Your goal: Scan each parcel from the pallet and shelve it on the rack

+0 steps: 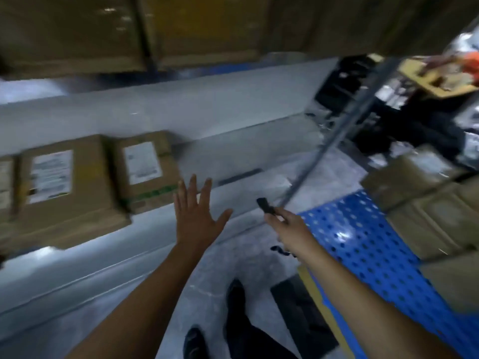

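Observation:
Two brown cardboard parcels with white labels, one (64,187) and another (147,169), lie side by side on the grey rack shelf (233,141) at the left. My left hand (197,213) is spread flat in the air just right of the second parcel, touching nothing. Further right, my right hand (285,224) grips a small black scanner (265,205) pointing up and left. More brown parcels (427,208) are stacked on the blue perforated pallet (363,242) at the right. The picture is blurred by motion.
A grey rack upright (331,141) slants between shelf and pallet. Large cartons (202,29) fill the level above. Dark crates and wrapped goods (414,99) sit at the far right. My dark shoes (233,307) stand on the grey floor below.

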`<act>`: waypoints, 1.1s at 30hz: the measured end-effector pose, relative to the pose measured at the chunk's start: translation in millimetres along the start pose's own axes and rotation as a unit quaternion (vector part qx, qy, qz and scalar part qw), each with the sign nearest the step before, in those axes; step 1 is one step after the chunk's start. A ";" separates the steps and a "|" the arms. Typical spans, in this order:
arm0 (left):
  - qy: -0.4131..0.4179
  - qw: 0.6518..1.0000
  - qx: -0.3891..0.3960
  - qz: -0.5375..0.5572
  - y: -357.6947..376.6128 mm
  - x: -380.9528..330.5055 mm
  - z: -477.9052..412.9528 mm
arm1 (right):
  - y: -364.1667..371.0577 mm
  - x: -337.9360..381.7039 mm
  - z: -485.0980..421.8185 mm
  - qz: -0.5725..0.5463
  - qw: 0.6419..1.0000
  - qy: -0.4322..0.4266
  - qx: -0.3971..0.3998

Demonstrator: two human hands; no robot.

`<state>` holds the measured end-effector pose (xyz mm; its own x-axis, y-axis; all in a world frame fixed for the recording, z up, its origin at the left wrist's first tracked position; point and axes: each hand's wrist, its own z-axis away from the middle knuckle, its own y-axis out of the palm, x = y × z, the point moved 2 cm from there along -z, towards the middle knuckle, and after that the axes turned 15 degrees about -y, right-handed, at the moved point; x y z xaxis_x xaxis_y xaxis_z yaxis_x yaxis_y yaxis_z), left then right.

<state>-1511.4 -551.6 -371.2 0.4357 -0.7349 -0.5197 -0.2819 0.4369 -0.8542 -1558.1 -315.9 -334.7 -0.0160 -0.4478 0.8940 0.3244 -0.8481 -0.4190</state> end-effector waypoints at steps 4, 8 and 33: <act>0.121 0.986 0.112 0.033 57.0 -94.8 50.4 | -83.1 -40.1 77.2 0.002 0.998 0.031 -0.062; 0.213 0.960 0.177 0.045 107.7 -189.0 110.2 | -168.4 -85.2 150.6 0.042 0.986 0.092 -0.134; 0.270 0.884 0.336 0.183 227.5 -563.5 237.6 | -502.9 -211.5 256.2 -0.038 0.883 0.080 -0.460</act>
<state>-1618.0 85.1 -276.7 -0.1012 -0.5427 -0.8338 0.3301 0.7723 -0.5427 -1475.6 277.9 -272.4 -0.1618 -0.3511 0.9222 -0.5885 -0.7159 -0.3758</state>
